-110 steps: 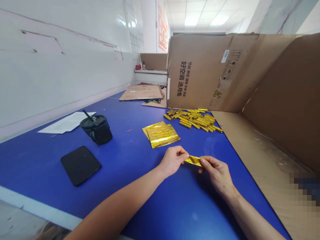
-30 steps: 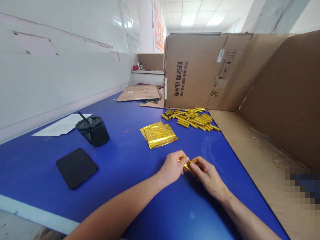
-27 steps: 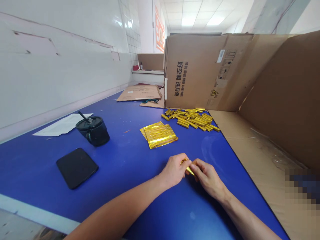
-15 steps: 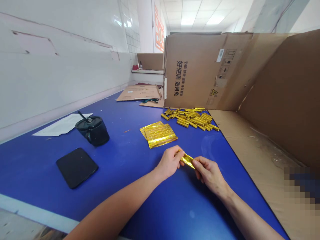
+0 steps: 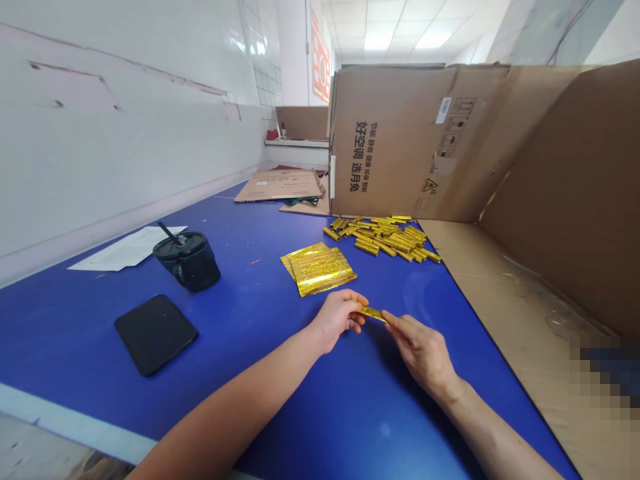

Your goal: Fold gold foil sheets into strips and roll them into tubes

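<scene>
A narrow strip of folded or rolled gold foil paper spans the gap between my hands, just above the blue table. My left hand pinches its left end between thumb and fingers. At the other end, my right hand is closed on it with the fingertips. Beyond my left hand lies a small stack of flat gold foil sheets, with embossed marks on the top one. Farther back is a loose heap of rolled gold foil tubes.
On the left are a dark lidded mug with a handle sticking out, a black flat case and white paper. A large cardboard box stands behind the tubes, and cardboard borders the right edge. Flattened cardboard lies at the back.
The gold strip has turned so its face shows less and it looks narrower. My right fingers have shifted flatter over its end, and some left fingers have loosened beneath.
</scene>
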Demonstrator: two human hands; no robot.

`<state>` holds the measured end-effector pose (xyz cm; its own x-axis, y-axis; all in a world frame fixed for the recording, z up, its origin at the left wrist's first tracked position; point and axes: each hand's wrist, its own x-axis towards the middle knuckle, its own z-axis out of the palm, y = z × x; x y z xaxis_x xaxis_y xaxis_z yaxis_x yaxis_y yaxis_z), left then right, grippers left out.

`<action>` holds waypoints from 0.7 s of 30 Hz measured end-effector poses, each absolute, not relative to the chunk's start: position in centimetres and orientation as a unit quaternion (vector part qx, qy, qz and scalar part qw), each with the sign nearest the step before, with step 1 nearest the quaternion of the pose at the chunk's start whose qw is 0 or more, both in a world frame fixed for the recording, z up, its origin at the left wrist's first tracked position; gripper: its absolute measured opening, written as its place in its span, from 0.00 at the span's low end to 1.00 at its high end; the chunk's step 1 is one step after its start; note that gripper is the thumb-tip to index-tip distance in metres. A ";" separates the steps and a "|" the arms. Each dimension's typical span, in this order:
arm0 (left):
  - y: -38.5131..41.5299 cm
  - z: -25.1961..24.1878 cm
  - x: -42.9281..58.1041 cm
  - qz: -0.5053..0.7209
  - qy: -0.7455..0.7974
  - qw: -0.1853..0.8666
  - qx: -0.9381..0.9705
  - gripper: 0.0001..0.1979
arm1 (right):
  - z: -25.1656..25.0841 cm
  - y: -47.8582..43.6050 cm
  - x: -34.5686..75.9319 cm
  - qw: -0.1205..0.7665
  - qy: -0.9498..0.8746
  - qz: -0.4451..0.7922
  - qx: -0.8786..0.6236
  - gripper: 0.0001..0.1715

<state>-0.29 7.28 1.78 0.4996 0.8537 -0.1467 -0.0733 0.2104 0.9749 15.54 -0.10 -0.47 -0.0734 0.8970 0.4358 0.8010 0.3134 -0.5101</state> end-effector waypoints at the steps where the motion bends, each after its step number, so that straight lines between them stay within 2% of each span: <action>1: 7.3 1.7 -0.3 0.347 0.370 0.680 0.530 0.06 | -0.3 -0.1 15.4 0.372 -0.718 0.093 -0.581 0.19; 5: 7.3 1.6 -0.3 0.376 0.368 0.649 0.550 0.09 | 0.4 0.0 14.8 0.464 -0.591 0.271 -0.602 0.23; 9: 6.9 1.7 -0.1 0.385 0.349 0.624 0.583 0.10 | 0.4 0.4 14.7 0.439 -0.521 0.421 -0.599 0.22; 16: 6.3 1.7 0.2 0.381 0.332 0.655 0.562 0.11 | 0.3 0.4 14.6 0.466 -0.494 0.426 -0.597 0.21; 21: 5.8 1.5 0.4 0.318 0.320 0.709 0.542 0.09 | -0.2 0.4 14.4 0.463 -0.507 0.420 -0.593 0.22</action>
<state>0.37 5.77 1.46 0.5933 0.7975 -0.1092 -0.1047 0.2109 0.9719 14.39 0.35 -0.15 0.1318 0.9909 -0.0281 0.2122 -0.0559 -0.9756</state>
